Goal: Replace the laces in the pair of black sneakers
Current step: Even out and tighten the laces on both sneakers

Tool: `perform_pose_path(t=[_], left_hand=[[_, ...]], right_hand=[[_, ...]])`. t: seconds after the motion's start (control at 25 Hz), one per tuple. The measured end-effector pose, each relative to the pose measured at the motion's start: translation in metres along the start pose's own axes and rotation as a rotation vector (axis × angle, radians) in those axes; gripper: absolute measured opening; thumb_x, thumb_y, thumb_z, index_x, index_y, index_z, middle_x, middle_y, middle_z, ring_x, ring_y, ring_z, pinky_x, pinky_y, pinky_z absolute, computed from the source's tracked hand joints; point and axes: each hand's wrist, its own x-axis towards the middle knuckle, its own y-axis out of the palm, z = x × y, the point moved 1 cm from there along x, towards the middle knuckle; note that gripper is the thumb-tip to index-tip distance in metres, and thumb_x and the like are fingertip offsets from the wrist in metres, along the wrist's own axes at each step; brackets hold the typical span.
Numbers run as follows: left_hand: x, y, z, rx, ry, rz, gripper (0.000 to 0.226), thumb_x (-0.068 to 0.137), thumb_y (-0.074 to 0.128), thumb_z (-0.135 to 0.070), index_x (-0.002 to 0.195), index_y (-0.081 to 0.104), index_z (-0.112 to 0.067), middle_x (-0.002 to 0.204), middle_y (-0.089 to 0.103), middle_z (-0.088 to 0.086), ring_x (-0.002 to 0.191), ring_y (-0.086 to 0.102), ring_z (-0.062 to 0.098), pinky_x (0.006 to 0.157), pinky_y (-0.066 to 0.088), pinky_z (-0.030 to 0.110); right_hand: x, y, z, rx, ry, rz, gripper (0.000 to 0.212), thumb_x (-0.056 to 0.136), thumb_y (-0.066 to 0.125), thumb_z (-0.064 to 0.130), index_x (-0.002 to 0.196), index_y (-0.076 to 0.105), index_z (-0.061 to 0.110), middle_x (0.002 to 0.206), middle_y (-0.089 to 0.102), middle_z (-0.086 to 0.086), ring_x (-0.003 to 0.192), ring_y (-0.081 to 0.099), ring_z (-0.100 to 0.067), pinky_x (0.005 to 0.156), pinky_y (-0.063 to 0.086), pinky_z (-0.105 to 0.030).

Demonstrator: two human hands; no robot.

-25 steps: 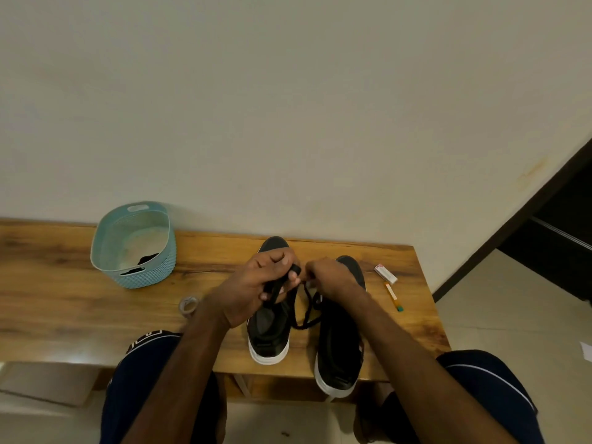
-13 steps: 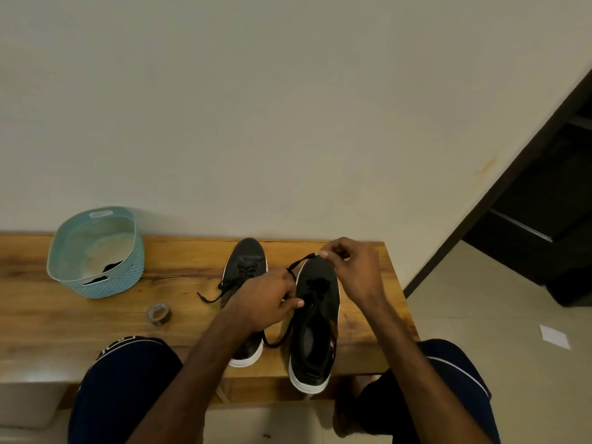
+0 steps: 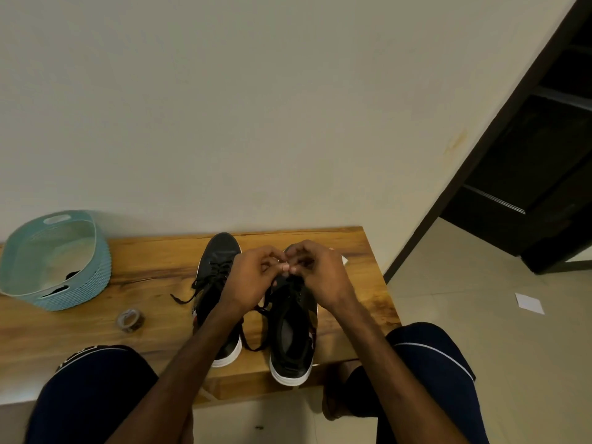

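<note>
Closing in from either side, the left hand (image 3: pixel 253 278) and right hand (image 3: pixel 322 277) now meet fingertip to fingertip in the head view. Half a second ago they were apart, the right one lifting an end of the lace (image 3: pixel 256 334) away from the person and the left one lower down. Both hands have their fingers curled in a fine pinch. The exact bit they hold is too small to see, but the lace drops from beneath them in a slack loop toward the person.

The sneaker being laced (image 3: pixel 291 344) lies directly under both hands on the tabletop (image 3: pixel 153 270), its heel toward the person. The other sneaker (image 3: pixel 221 251) sits just left of the left hand, looking already threaded, with loose ends trailing further left.

The meeting of the hands suggests that the lace tip is being passed or fed at a front eyelet, so the second shoe seems at an early stage.

Well left of the left hand stand a blue basket (image 3: pixel 61 296) and a tape roll (image 3: pixel 129 319).
</note>
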Motion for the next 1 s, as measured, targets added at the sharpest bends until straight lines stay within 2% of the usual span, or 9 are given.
perform_pose_path(t=[0.2,0.28,0.36,0.44,0.52,0.64,0.76,0.92,1.0], left_hand=[[0.005,0.003,0.008,0.063,-0.05,-0.076,0.014,0.081,0.079,-0.019,0.079,0.066,-0.025,0.078,0.068,-0.013,0.074,0.064,-0.002,0.066,0.05,0.01],[0.006,0.012,0.009,0.156,-0.037,-0.053,0.015,0.082,0.078,-0.021,0.079,0.065,-0.023,0.077,0.067,-0.013,0.074,0.063,0.001,0.069,0.054,0.019],[0.004,0.025,0.01,0.205,-0.029,0.005,0.012,0.084,0.076,-0.017,0.08,0.066,-0.023,0.08,0.068,-0.011,0.076,0.064,0.002,0.074,0.057,0.028],[0.004,0.037,0.015,0.252,-0.017,0.068,0.008,0.088,0.071,-0.012,0.089,0.071,-0.02,0.089,0.071,-0.005,0.083,0.065,0.006,0.081,0.056,0.032],[0.003,0.046,0.02,0.287,-0.008,0.106,0.013,0.091,0.066,-0.009,0.099,0.072,-0.016,0.099,0.072,-0.002,0.089,0.065,0.007,0.086,0.055,0.03],[0.001,0.052,0.02,0.342,0.027,0.079,0.013,0.09,0.067,-0.011,0.1,0.072,-0.018,0.101,0.071,-0.006,0.083,0.056,0.0,0.081,0.044,0.013],[0.0,0.054,0.021,0.352,0.036,0.075,0.013,0.09,0.069,-0.013,0.1,0.073,-0.02,0.101,0.067,-0.009,0.085,0.05,-0.003,0.075,0.035,0.005],[-0.001,0.058,0.021,0.372,0.064,0.133,0.013,0.088,0.07,-0.02,0.099,0.073,-0.025,0.102,0.065,-0.01,0.088,0.057,0.002,0.084,0.05,0.02],[-0.002,0.059,0.02,0.414,0.073,0.136,0.013,0.086,0.071,-0.023,0.097,0.071,-0.031,0.096,0.066,-0.015,0.081,0.058,0.0,0.075,0.053,0.021]], right_hand=[[-0.027,0.007,-0.03,-0.384,0.309,0.347,0.058,0.078,0.082,0.024,0.128,0.052,0.018,0.123,0.057,0.001,0.11,0.057,-0.017,0.092,0.05,-0.032],[-0.029,0.025,-0.033,-0.495,0.273,0.348,0.062,0.077,0.079,0.025,0.131,0.049,0.018,0.128,0.051,-0.003,0.115,0.056,-0.023,0.094,0.052,-0.038],[-0.032,0.035,-0.035,-0.512,0.224,0.26,0.045,0.08,0.068,0.021,0.123,0.054,0.016,0.121,0.053,-0.005,0.105,0.059,-0.025,0.087,0.055,-0.04],[-0.038,0.035,-0.04,-0.399,0.237,0.129,0.03,0.085,0.057,0.017,0.114,0.061,0.016,0.111,0.06,-0.003,0.096,0.062,-0.022,0.082,0.055,-0.039],[-0.046,0.032,-0.048,-0.188,0.348,0.04,0.031,0.088,0.054,0.013,0.115,0.067,0.022,0.105,0.066,0.005,0.096,0.064,-0.015,0.085,0.056,-0.037],[-0.048,0.029,-0.058,0.126,0.507,-0.049,0.034,0.085,0.054,0.016,0.108,0.072,0.033,0.103,0.07,0.014,0.099,0.065,-0.01,0.092,0.055,-0.043],[-0.048,0.026,-0.065,0.303,0.609,-0.084,0.034,0.082,0.053,0.013,0.099,0.073,0.035,0.1,0.072,0.009,0.099,0.067,-0.017,0.09,0.056,-0.05],[-0.045,0.021,-0.066,0.434,0.703,-0.084,0.036,0.088,0.051,0.0,0.099,0.072,0.028,0.103,0.071,-0.002,0.099,0.066,-0.025,0.088,0.057,-0.049],[-0.043,0.023,-0.067,0.444,0.725,-0.074,0.036,0.09,0.051,0.0,0.102,0.072,0.026,0.103,0.071,-0.002,0.097,0.067,-0.024,0.087,0.057,-0.047]])
